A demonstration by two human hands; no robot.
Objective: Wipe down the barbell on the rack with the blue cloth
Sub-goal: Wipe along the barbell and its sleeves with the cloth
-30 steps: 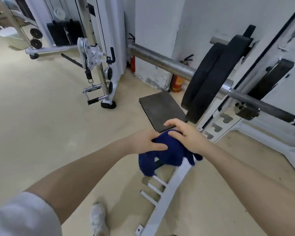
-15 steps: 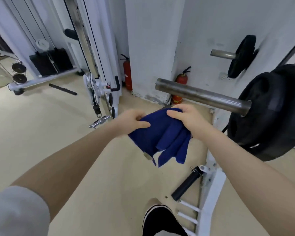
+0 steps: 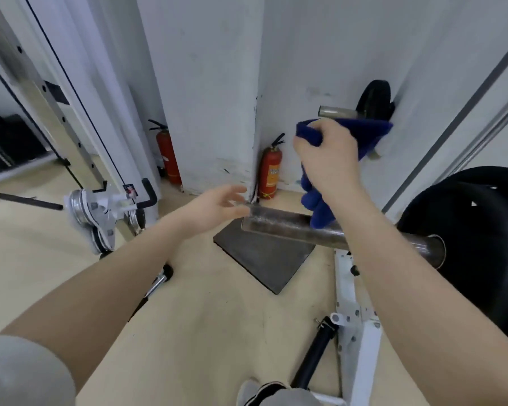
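Observation:
The barbell's steel sleeve juts out toward the left from black weight plates at the right. My right hand is raised above the sleeve and grips the blue cloth. Part of the cloth hangs down behind my wrist and reaches the sleeve's top. My left hand holds nothing, its fingers straight, with the fingertips at the sleeve's free end.
The white rack base stands below the sleeve, a dark floor mat beside it. Two red fire extinguishers lean in the wall corner. A cable machine with pulley is at left. Another plate on a wall peg sits behind the cloth.
My left hand let go of the cloth and reached to the sleeve's end. My right hand lifted the cloth up over the sleeve. The view moved closer to the bar.

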